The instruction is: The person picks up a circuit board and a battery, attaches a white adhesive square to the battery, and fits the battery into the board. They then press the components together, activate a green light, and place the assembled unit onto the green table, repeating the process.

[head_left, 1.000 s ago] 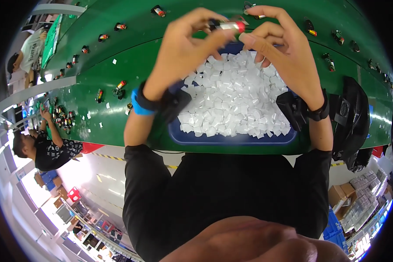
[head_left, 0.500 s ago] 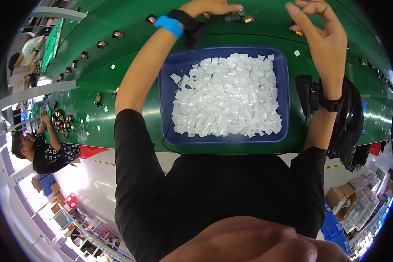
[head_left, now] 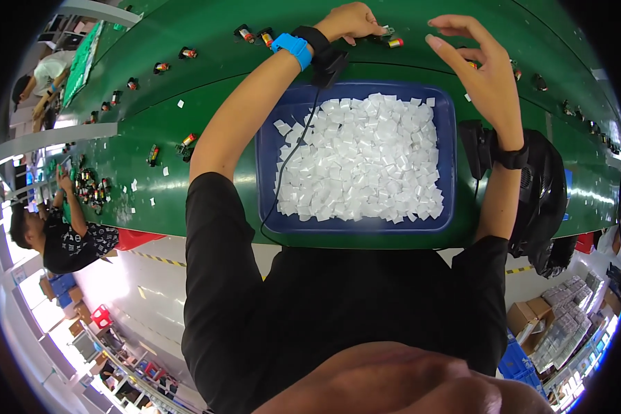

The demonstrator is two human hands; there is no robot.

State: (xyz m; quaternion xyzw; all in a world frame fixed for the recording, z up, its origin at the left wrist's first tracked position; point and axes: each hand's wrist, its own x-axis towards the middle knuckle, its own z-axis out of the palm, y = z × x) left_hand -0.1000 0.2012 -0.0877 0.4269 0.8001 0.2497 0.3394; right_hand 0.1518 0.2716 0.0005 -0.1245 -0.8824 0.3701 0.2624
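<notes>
At the far side of the green bench, my left hand [head_left: 352, 23] has its fingers curled, with the fingertips pinching the edge of a small electronic assembly. That assembly [head_left: 394, 43] has a green board and a red-and-yellow cylinder, and it rests on the bench. To its right, my right hand [head_left: 477, 62] hangs with thumb and fingers apart, holding nothing. Partly behind those fingers lies another assembly [head_left: 472, 65]. Between my forearms sits a blue tray [head_left: 262, 172] heaped with small white square pieces [head_left: 359, 159].
Similar assemblies [head_left: 245, 34] trail along the bench to the left and right. A black bag [head_left: 535, 196] stands beside my right forearm. A cable [head_left: 293, 148] from my left wrist crosses the tray. At the far left, a co-worker [head_left: 65, 231] handles a pile of assemblies [head_left: 90, 190].
My left hand has shifted right and its outstretched finger has curled down onto the assembly. My right hand has moved left, toward that assembly, with its fingers still apart.
</notes>
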